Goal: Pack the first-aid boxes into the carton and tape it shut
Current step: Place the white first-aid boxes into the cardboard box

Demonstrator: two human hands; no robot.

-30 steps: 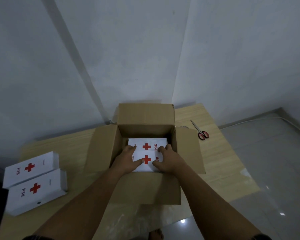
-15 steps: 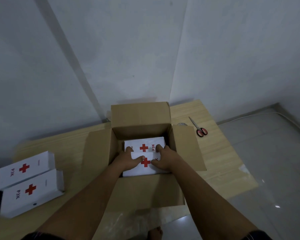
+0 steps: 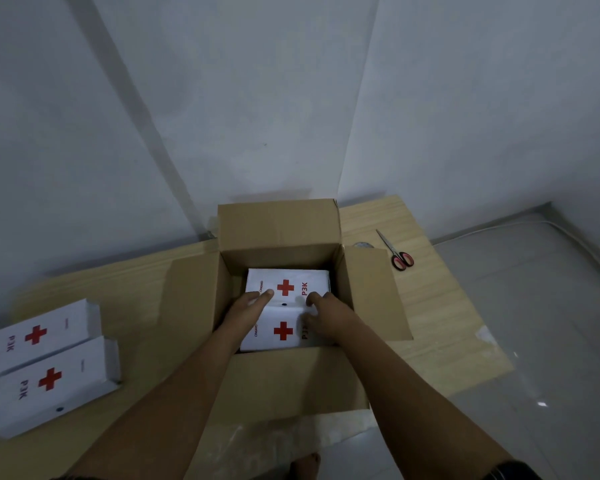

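Observation:
An open brown carton point(image 3: 278, 230) stands on a low wooden table point(image 3: 430, 306) with its flaps spread. Inside lie two white first-aid boxes with red crosses, a far box point(image 3: 293, 280) and a near box point(image 3: 274, 337). My left hand point(image 3: 248, 308) rests with straight fingers on the seam between them. My right hand point(image 3: 326, 313) presses the right part of the near box, fingers bent on its top. Two more first-aid boxes point(image 3: 39, 332) point(image 3: 49, 386) lie side by side on the table at the left.
Red-handled scissors point(image 3: 397, 252) lie on the table right of the carton, and a grey tape roll point(image 3: 362, 244) peeks from behind the right flap. White walls meet in a corner behind the table. Grey tiled floor point(image 3: 534, 323) lies to the right.
Both hands have slid toward the far side over the near box, uncovering its red cross. The near box has settled flatter beside the far one. The view has shifted slightly.

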